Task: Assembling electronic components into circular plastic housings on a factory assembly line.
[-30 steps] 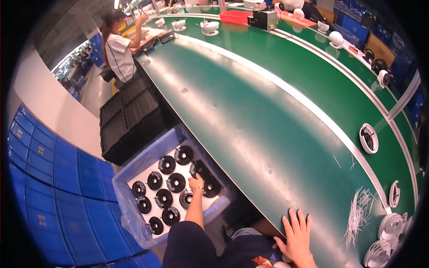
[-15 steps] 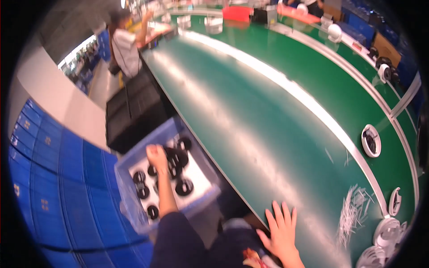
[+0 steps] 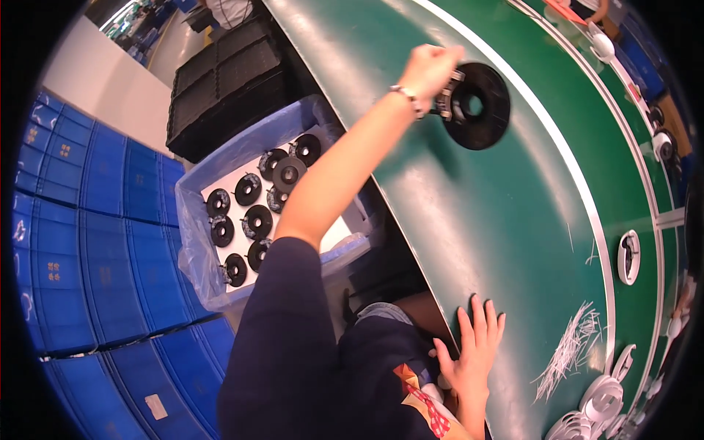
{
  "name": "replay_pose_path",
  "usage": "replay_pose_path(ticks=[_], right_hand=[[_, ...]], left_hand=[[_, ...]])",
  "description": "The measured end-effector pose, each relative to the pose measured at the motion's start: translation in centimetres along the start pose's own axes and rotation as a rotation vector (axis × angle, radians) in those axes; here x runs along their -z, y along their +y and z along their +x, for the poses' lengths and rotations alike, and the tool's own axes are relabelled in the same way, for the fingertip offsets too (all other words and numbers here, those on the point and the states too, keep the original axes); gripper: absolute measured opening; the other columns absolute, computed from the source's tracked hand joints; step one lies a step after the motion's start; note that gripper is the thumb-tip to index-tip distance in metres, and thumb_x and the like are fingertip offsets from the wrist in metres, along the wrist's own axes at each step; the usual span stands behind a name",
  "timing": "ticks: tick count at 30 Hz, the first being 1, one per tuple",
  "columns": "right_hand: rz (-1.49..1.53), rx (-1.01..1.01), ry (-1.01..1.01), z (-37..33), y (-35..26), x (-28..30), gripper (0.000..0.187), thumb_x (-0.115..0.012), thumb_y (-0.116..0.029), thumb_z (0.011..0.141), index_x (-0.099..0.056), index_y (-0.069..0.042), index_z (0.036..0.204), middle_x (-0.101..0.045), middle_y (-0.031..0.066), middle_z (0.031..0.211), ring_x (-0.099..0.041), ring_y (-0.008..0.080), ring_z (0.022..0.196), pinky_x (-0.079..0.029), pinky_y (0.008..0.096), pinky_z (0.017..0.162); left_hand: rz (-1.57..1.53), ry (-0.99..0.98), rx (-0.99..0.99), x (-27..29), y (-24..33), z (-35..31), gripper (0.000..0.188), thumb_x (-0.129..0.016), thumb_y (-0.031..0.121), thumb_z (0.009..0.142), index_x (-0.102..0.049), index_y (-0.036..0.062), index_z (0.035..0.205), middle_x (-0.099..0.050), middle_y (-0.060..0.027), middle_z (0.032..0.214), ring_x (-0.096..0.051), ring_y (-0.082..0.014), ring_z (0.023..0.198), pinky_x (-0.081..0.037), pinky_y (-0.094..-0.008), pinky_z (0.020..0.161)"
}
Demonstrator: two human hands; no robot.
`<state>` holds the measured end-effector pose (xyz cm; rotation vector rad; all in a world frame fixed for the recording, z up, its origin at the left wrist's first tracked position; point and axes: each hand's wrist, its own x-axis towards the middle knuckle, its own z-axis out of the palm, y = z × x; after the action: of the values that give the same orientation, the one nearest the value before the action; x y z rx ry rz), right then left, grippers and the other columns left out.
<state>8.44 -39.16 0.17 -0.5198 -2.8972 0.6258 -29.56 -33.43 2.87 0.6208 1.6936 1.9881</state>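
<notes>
Above the green work table (image 3: 411, 187), my left hand (image 3: 431, 73) is closed on the edge of a black round disc part (image 3: 493, 117). The disc has a hole in its middle and hangs tilted, clear of the surface. My right hand (image 3: 475, 359) lies with fingers spread at the table's near edge, holding nothing. Left of the table stands a blue crate (image 3: 193, 253) lined with clear plastic film. Several similar black discs (image 3: 257, 221) lie in it on a white sheet, some partly covered by my left forearm.
Thin white strips (image 3: 568, 352) lie in a pile at the right of the table, near white round housings (image 3: 603, 396). A white ring-shaped part (image 3: 628, 257) sits beyond the pale rail. Black crates (image 3: 224, 88) stand behind the blue one; stacked blue boxes (image 3: 110, 271) fill the left.
My left hand has come out of the crate and swung right over the table, carrying a black disc. My right hand stays at the table edge. The view has shifted.
</notes>
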Motion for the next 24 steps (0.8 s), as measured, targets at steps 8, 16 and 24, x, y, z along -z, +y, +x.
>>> replay_pose_path(ticks=[8, 16, 24], right_hand=[[-0.022, -0.17, -0.13, 0.3, -1.9, 1.2, 0.065, -0.068, -0.017, 0.062, -0.04, -0.004, 0.119, -0.029, 0.022, 0.131, -0.024, 0.0443, 0.12, -0.014, 0.0597, 0.096], [-0.1, -0.121, -0.061, 2.5, -0.8, 0.2, 0.052, -0.057, -0.01, 0.068, -0.044, -0.008, 0.118, -0.034, 0.016, 0.13, -0.029, 0.038, 0.12, -0.018, 0.0564, 0.097], [-0.068, -0.116, -0.014, 2.6, -1.6, 1.2, 0.05, -0.058, -0.012, 0.07, -0.044, -0.008, 0.119, -0.033, 0.0167, 0.13, -0.028, 0.0387, 0.12, -0.017, 0.0572, 0.097]], left_hand=[[0.324, 0.75, -0.779, 11.6, -4.1, -2.6, 0.028, -0.055, 0.003, 0.077, -0.048, -0.0013, 0.103, -0.059, -0.0109, 0.098, -0.056, -0.0181, 0.091, -0.041, -0.0304, 0.084], [0.966, 0.802, 0.76, 31.2, -25.6, -11.9, 0.078, -0.066, 0.041, 0.067, -0.034, -0.0033, 0.122, -0.048, -0.0246, 0.115, -0.045, -0.0371, 0.108, -0.034, -0.0411, 0.093], [0.802, 0.978, 0.19, 30.7, -22.3, -10.2, 0.036, -0.074, 0.016, 0.06, -0.058, -0.001, 0.088, -0.061, -0.0095, 0.08, -0.058, -0.0228, 0.073, -0.046, -0.0306, 0.072]])
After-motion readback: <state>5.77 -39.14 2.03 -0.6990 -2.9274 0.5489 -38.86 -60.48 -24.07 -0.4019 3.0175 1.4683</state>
